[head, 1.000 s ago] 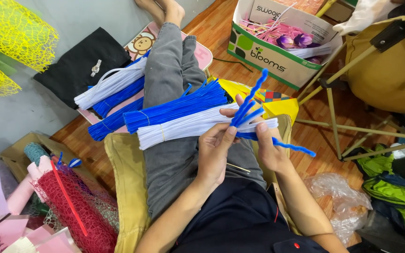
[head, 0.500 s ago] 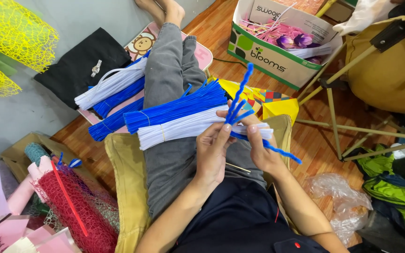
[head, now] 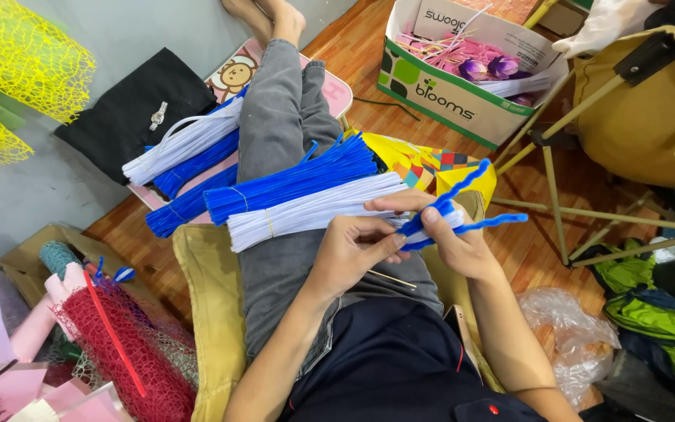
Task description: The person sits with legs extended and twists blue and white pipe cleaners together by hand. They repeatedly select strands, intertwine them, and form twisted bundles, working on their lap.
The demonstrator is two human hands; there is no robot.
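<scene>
I sit on the floor with my legs stretched out, in grey trousers. Across my lap lie a bundle of blue pipe cleaners (head: 291,184) and a bundle of white pipe cleaners (head: 314,211). My left hand (head: 353,246) and my right hand (head: 451,238) meet above my lap and together pinch a few bent blue pipe cleaners (head: 451,207), with a white one among them. Their loose ends stick out up and to the right of my right hand. A thin wooden stick (head: 391,279) rests on my lap under the hands.
More white and blue bundles (head: 185,160) lie to the left on a pink mat. A cardboard box (head: 462,66) with pink and purple flowers stands ahead. A yellow cushion (head: 212,312), red mesh (head: 123,344), yellow mesh (head: 17,62), a black bag (head: 130,105) and a wooden stand (head: 556,156) surround me.
The blue pipe cleaners in my hands have been bent and turned: the end that pointed up and the one that pointed down-right now stick out to the right. Both hands stayed over my lap.
</scene>
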